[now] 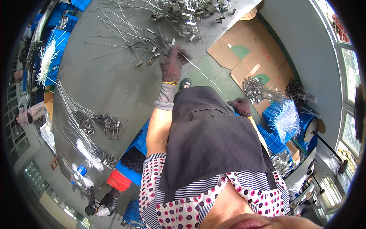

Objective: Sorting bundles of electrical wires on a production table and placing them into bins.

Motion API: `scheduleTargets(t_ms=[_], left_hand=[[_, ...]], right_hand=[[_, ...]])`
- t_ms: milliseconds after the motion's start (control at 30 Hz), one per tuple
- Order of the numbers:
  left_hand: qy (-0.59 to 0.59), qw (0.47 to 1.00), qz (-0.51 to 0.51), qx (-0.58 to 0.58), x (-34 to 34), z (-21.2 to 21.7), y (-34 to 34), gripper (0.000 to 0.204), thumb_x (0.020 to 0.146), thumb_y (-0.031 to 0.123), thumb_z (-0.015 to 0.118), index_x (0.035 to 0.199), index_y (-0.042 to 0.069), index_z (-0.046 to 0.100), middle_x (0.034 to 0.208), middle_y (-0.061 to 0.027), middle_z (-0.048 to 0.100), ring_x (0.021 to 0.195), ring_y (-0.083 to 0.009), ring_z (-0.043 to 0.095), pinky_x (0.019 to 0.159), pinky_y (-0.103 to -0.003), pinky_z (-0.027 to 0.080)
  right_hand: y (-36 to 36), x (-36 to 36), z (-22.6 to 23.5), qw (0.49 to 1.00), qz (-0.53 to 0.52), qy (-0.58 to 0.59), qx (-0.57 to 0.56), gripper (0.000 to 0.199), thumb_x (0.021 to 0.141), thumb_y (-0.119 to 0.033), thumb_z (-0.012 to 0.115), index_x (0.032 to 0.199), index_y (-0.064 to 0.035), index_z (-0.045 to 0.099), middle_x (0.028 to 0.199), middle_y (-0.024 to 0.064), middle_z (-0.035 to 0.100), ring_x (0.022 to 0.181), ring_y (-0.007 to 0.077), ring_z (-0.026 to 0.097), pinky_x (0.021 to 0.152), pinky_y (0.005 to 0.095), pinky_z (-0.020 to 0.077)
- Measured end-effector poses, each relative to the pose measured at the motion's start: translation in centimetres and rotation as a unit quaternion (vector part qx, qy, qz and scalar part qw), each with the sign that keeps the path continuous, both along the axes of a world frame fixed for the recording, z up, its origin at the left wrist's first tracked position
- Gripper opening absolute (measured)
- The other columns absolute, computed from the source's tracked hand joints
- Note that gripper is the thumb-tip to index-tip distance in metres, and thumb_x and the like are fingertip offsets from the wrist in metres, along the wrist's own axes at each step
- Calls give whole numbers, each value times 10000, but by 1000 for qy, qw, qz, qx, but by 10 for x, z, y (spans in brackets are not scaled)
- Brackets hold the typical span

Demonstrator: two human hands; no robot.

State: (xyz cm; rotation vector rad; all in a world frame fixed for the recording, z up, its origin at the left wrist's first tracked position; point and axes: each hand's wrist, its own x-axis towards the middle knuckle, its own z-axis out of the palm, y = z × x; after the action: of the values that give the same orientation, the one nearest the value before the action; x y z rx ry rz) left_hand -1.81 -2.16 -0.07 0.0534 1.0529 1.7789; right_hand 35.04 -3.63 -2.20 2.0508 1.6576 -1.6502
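A thin white wire (206,76) runs in a slack curve between my two gloved hands, past the table's edge. My left hand (174,63), in a dark red knit glove, is closed at one end of this wire, over the table; its fingertips are partly smeared by motion. Lower and to the right, beside my apron, my right hand (241,107) is closed on the wire's other end, in a similar glove. Just beyond my left hand lie loose wires with small metal end pieces (154,57). A bigger heap of metal brackets with wires (187,15) lies farther off.
The grey table (99,84) carries another wire bundle with metal ends (110,126) at left. Blue crates (272,139) and wire bundles (257,89) stand at right near flattened cardboard (251,45). A blue crate with a red cloth (119,180) is at lower left. Another person (103,208) sits beyond.
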Motion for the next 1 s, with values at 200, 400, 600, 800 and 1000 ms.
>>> scheduleTargets(t_ms=[200, 400, 600, 800, 1000], left_hand=[[115, 989, 8, -91, -10, 16, 2, 296, 960, 231, 631, 1075, -41, 648, 884, -142, 695, 706, -257, 708, 663, -419, 634], [184, 975, -68, -107, 16, -8, 1, 287, 949, 242, 659, 1018, -34, 694, 914, -114, 703, 780, -193, 702, 725, -316, 598], [243, 960, -82, -110, 1, 9, 6, 302, 937, 291, 687, 1080, 25, 712, 946, -46, 712, 856, -119, 667, 795, -268, 537], [110, 988, -39, -97, -16, 13, 19, 336, 931, 324, 692, 1094, 30, 711, 924, -17, 709, 849, -96, 652, 771, -244, 509], [323, 939, -70, -99, -70, 0, 3, 333, 983, 300, 608, 1163, 24, 659, 1009, -63, 707, 885, -156, 682, 780, -281, 541]], right_hand=[[30, -51, -7, 991, -8, 131, -24, 250, 789, -248, 765, 803, -5, 707, 683, 44, 662, 575, 105, 567, 516, 260, 445], [84, -191, 58, 962, 1, 271, 28, 579, 910, -408, 641, 1276, 36, 575, 968, 104, 706, 845, 149, 666, 578, 274, 494], [110, -267, 78, 936, -7, 349, 51, 591, 962, -491, 566, 1224, 39, 569, 973, 114, 719, 771, 178, 694, 508, 280, 487], [137, -290, 51, 937, 118, 236, 228, 540, 962, -500, 543, 1188, -12, 585, 977, 162, 720, 820, 275, 700, 648, 384, 553], [174, -291, 29, 889, 89, -123, 432, 468, 869, -442, 644, 1192, -102, 632, 1063, 199, 688, 970, 366, 674, 879, 463, 519]])
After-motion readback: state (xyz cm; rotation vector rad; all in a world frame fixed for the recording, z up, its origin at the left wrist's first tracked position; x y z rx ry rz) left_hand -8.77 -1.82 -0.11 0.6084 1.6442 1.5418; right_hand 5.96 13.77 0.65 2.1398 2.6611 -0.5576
